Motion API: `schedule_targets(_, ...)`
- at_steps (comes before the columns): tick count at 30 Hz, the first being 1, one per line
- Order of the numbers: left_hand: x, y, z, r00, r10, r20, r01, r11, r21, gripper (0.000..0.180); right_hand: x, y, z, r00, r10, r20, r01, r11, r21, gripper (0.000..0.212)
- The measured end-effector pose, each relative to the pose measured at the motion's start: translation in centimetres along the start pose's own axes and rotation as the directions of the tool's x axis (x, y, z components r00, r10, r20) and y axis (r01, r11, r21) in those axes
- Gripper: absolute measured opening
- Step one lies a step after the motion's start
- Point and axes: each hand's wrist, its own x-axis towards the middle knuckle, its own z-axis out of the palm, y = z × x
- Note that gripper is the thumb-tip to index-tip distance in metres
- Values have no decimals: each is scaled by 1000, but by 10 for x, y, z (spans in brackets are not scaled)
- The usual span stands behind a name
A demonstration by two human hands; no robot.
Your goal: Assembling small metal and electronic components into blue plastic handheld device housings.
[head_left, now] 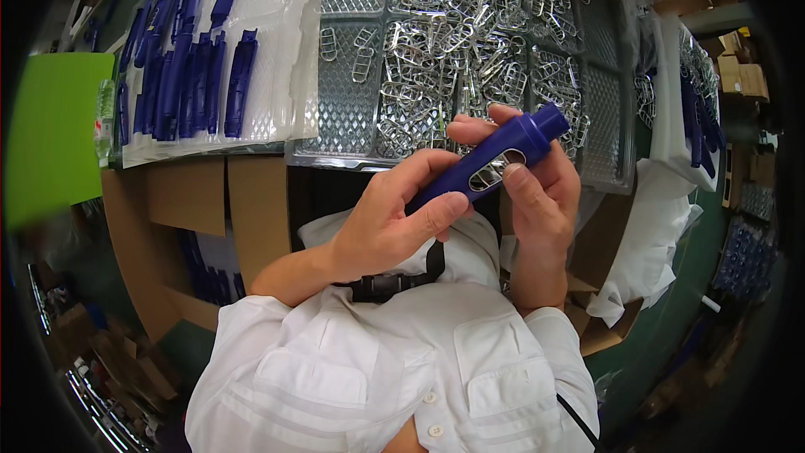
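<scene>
A dark blue plastic tube-shaped housing (495,144) with a narrower stepped end lies slantwise across both my hands, in front of my chest. Set in its side is an oval window with a shiny chrome frame (488,174). My left hand (387,214) is closed round the lower left end, thumb along its near side. The upper right end rests in my right hand (541,201), whose thumb presses at the frame's right end while its fingers curl behind the tube. Just beyond the hands, many loose chrome frames (457,42) are heaped in a clear compartmented plastic tray (344,130).
Several blue plastic parts (172,75) lie on white sheeting at the left, near a clear bottle (104,122) and a green panel (54,134). Open cardboard boxes (189,197) stand below the table edge. More blue parts and white bags (650,239) are at the right.
</scene>
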Motion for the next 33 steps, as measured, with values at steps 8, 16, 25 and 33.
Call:
schedule_targets(8, -20, -7, -12, 996, 86, 18, -86, 996, 8, 22, -15, -11, 41, 997, 61, 40, -60, 998, -33, 51)
schedule_targets(16, -41, -11, -22, 995, 97, 30, -93, 989, -111, 35, -20, -5, 72, 993, 20, 113, -13, 998, -59, 50)
schedule_targets(25, -59, 0, -40, 986, 55, 157, -13, 966, -257, 45, -8, 1, 101, 993, 103, -54, -107, 993, -58, 56)
schedule_targets(33, -75, 22, -62, 965, 74, 250, -4, 963, -270, 48, 10, 0, 123, 980, 200, -9, -200, 980, -9, 52)
